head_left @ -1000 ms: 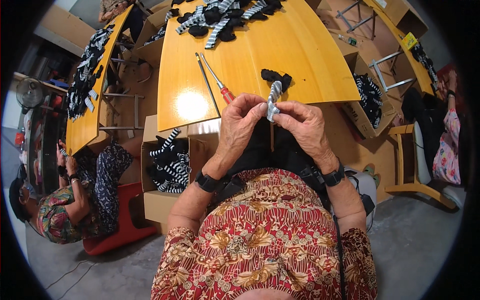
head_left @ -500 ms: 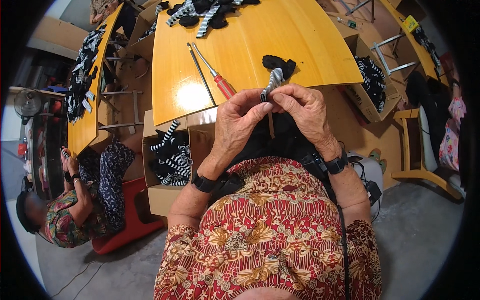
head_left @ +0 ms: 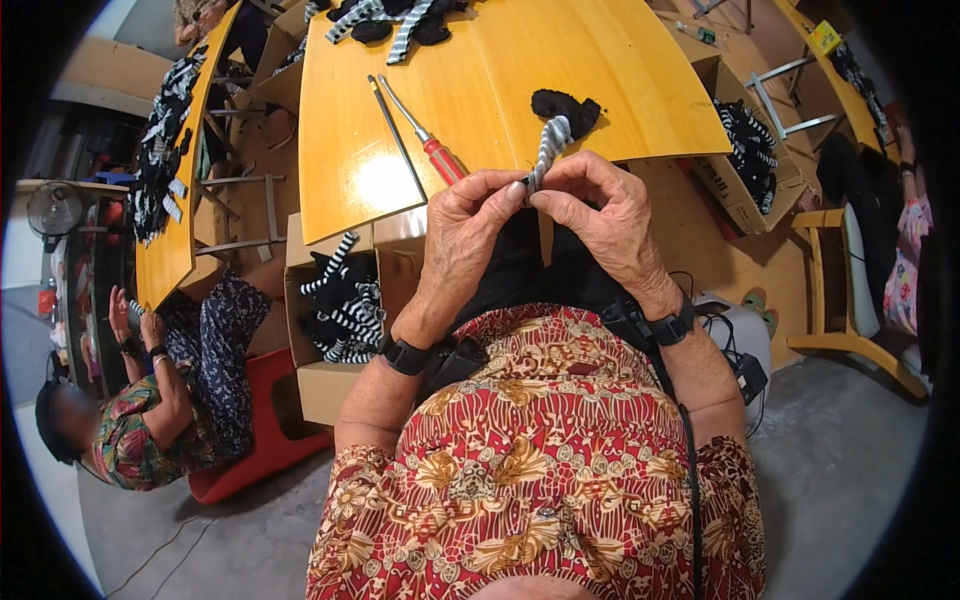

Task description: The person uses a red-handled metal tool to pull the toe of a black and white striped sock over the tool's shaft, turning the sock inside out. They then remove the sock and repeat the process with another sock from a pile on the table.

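Both hands meet just off the near edge of the yellow table, pinching one end of a grey-and-white striped fabric tube point(head_left: 551, 142). Its bunched black end point(head_left: 568, 108) rests on the tabletop beyond my fingers. My left hand point(head_left: 462, 232) is closed, thumb and forefinger pressed at the tip of the tube. My right hand point(head_left: 608, 222) grips the same end from the other side, also closed. The very tip is partly hidden between the fingers. Left of it on the table lie a screwdriver point(head_left: 440, 160) with a red handle and a thin dark rod point(head_left: 399, 142).
More striped and black pieces point(head_left: 408, 28) lie at the table's far side. Cardboard boxes of such pieces stand at left point(head_left: 330, 392) and right point(head_left: 742, 205). A co-worker point(head_left: 150, 410) sits at another table point(head_left: 190, 200) on the left. A wooden chair point(head_left: 822, 290) stands at right.
The table and its things sit slightly higher and further left in view. My fingers have shifted on the tube's end, and the tube now looks straighter. The co-worker's hands have moved apart.
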The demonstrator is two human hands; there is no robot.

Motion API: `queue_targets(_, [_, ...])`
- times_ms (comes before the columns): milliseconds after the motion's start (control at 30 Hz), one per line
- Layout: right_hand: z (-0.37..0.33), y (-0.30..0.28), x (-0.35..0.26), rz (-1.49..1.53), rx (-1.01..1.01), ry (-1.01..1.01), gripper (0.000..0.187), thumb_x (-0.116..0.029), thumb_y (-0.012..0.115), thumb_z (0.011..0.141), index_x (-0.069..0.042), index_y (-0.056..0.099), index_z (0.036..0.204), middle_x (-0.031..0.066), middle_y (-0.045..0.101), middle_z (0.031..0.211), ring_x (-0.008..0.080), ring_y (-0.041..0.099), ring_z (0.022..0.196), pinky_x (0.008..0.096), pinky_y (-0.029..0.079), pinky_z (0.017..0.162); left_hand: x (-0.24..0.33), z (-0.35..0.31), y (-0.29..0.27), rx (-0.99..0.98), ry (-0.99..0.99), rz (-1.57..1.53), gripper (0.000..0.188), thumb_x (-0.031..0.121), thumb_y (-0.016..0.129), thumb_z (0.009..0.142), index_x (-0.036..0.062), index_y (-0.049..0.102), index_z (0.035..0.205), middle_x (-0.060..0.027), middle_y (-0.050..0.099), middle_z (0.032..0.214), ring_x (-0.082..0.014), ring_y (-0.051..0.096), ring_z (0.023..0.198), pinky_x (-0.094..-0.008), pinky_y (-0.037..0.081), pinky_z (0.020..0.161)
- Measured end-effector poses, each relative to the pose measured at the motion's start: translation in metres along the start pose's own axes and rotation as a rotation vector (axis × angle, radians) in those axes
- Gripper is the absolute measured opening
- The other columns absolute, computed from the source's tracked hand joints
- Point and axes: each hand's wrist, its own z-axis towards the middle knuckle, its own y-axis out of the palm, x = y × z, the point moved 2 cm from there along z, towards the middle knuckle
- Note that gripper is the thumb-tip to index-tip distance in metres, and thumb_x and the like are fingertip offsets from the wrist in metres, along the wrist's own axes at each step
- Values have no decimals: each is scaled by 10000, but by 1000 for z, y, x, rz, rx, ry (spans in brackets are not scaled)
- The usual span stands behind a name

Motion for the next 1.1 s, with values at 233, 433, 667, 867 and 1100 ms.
queue_targets(233, [0,3,1,-20,6,-4,166,-113,718,831,-18,597,895,19,635,764,73,609,706,237,506,649,1,2,-1,5,23,95,155,89,665,893,-18,684,1002,-30,675,893,-75,605,811,-209,489,753])
queue_targets(433, [2,7,-2,-190,67,-55,139,-55,656,809,4,575,906,82,648,758,132,637,686,264,522,647,-4,2,4,78,145,363,116,72,675,861,-18,664,933,-41,643,846,-93,614,764,-246,501,676])
queue_targets(667, [8,8,-12,-292,112,-48,100,-36,631,791,6,591,872,89,640,710,146,635,653,278,514,604,0,3,5,37,194,357,101,86,630,918,3,627,976,5,608,916,-62,555,837,-210,457,759])
queue_targets(867, [33,1,-30,-72,131,-64,76,-51,610,802,-1,610,859,39,624,733,102,599,685,257,502,631,19,22,3,-170,53,-443,116,105,633,917,30,614,1003,-15,626,937,-89,585,874,-228,479,815])
queue_targets(1100, [36,4,-27,30,37,41,88,-72,593,828,6,614,862,32,628,764,98,592,720,272,506,678,30,26,2,19,362,349,148,137,618,932,-8,603,954,-9,607,868,-85,560,760,-237,470,662])
